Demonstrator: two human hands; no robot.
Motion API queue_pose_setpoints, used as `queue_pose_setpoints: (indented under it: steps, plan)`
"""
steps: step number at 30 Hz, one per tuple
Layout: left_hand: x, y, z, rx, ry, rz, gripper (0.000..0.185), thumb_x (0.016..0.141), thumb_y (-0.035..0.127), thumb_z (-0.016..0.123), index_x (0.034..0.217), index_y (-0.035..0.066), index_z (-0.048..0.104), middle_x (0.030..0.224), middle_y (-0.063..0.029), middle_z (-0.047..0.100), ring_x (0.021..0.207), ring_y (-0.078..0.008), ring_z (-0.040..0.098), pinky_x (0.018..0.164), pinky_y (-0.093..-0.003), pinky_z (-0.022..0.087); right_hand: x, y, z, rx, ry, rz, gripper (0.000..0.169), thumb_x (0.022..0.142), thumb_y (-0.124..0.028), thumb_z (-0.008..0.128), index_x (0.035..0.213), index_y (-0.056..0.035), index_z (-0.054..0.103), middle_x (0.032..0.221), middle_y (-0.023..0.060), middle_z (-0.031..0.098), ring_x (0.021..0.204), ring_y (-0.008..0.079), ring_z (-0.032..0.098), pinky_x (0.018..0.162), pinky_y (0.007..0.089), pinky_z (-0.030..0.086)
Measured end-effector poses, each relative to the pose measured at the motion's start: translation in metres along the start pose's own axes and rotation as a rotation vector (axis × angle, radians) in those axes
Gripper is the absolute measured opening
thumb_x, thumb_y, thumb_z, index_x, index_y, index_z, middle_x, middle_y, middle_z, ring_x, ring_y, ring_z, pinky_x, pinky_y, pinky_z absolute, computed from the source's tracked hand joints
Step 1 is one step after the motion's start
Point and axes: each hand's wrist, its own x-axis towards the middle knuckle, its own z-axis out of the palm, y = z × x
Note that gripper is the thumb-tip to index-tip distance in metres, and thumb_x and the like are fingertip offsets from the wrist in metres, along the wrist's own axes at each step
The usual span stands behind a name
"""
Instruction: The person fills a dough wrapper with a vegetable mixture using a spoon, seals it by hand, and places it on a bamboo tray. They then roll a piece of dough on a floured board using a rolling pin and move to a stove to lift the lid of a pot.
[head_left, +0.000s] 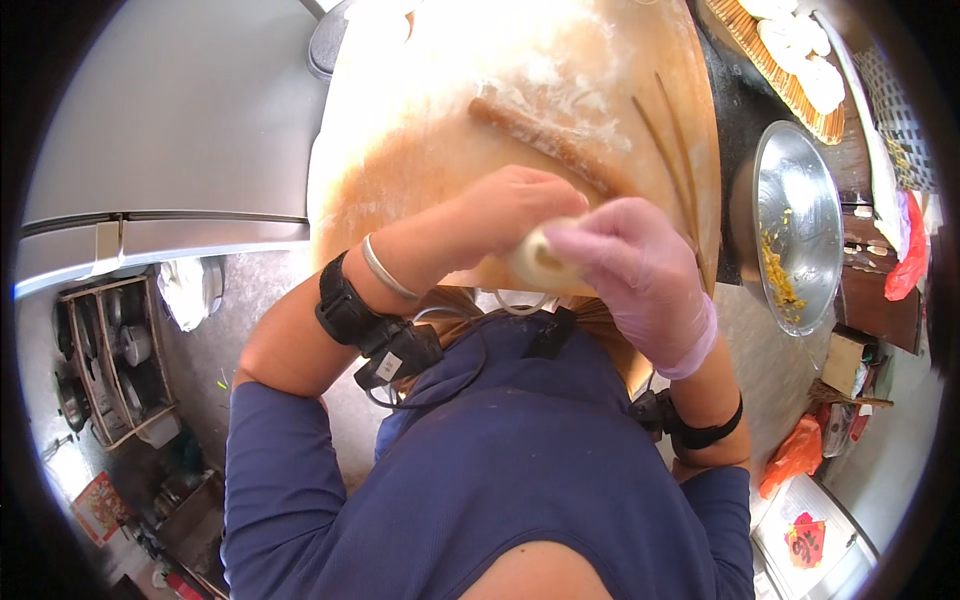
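Note:
A pale, round piece of dough (536, 264) with a darker spot in its middle is held between my hands above the near edge of a floured wooden board (390, 172). My bare left hand (525, 206) grips the dough's far left side, with its fingers bent. On the right, my right hand (630, 259), in a thin pink glove, pinches the dough with thumb and fingers. A floury wooden rolling pin (547, 142) lies slantwise on the board just beyond both hands. Two thin sticks (667, 142) lie along the board's right side.
Right of the board stands a steel bowl (814, 217) with yellow shredded food (778, 281) inside. Beyond it, a woven tray (772, 67) bears several white dough pieces (795, 41). A large metal-faced cabinet (172, 120) is at the left, with a rack of pans (120, 360) below.

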Motion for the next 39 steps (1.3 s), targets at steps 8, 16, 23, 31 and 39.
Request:
queue_pose_setpoints:
  steps: [8, 16, 23, 31, 39]
  plan:
    - [0.004, 0.010, -0.010, -0.795, -0.077, -0.139, 0.055, 0.096, 0.047, 0.030, 0.116, 0.003, 0.056, 0.108, -0.0103, 0.063, 0.100, -0.0222, 0.060, 0.085, -0.0347, 0.048, 0.000, -0.001, -0.001, 0.522, 0.331, 0.348, 0.019, 0.075, 0.008, 0.065, 0.090, -0.0047, 0.066, 0.088, 0.0043, 0.060, 0.084, 0.0155, 0.060, 0.076, 0.0254, 0.049]
    - [0.015, 0.006, 0.042, -1.210, 0.218, 0.311, 0.036, 0.090, 0.031, 0.047, 0.108, 0.001, 0.053, 0.102, -0.0152, 0.062, 0.094, -0.0247, 0.061, 0.085, -0.0370, 0.048, 0.005, 0.007, 0.006, 0.114, 0.386, 0.052, 0.019, 0.073, 0.008, 0.066, 0.088, -0.0034, 0.067, 0.103, 0.0078, 0.061, 0.094, 0.0172, 0.059, 0.077, 0.0269, 0.050]
    - [0.014, 0.000, 0.045, -1.323, 0.173, 0.202, 0.035, 0.088, 0.032, 0.050, 0.107, 0.003, 0.057, 0.097, -0.0133, 0.063, 0.091, -0.0248, 0.060, 0.083, -0.0388, 0.049, -0.004, 0.010, -0.008, -0.465, 0.176, -0.227, 0.022, 0.075, -0.004, 0.061, 0.096, -0.0089, 0.066, 0.104, 0.0059, 0.062, 0.092, 0.0248, 0.060, 0.069, 0.0302, 0.052]
    - [0.013, -0.010, 0.041, -1.159, 0.301, 0.106, 0.034, 0.088, 0.033, 0.049, 0.105, 0.006, 0.059, 0.098, -0.0095, 0.063, 0.090, -0.0217, 0.060, 0.082, -0.0390, 0.049, 0.006, 0.012, -0.013, -0.411, -0.013, -0.160, 0.021, 0.075, -0.002, 0.062, 0.095, -0.0082, 0.065, 0.093, 0.0068, 0.061, 0.082, 0.0250, 0.060, 0.064, 0.0295, 0.051]
    - [0.013, 0.026, 0.010, -0.433, 0.087, 0.348, 0.046, 0.097, 0.033, 0.039, 0.131, 0.003, 0.042, 0.109, -0.0128, 0.060, 0.099, -0.0221, 0.060, 0.086, -0.0358, 0.049, 0.001, 0.028, -0.002, 1.035, 0.395, 0.802, 0.012, 0.083, 0.003, 0.060, 0.094, -0.0003, 0.065, 0.092, 0.0066, 0.064, 0.087, 0.0169, 0.062, 0.073, 0.0290, 0.053]
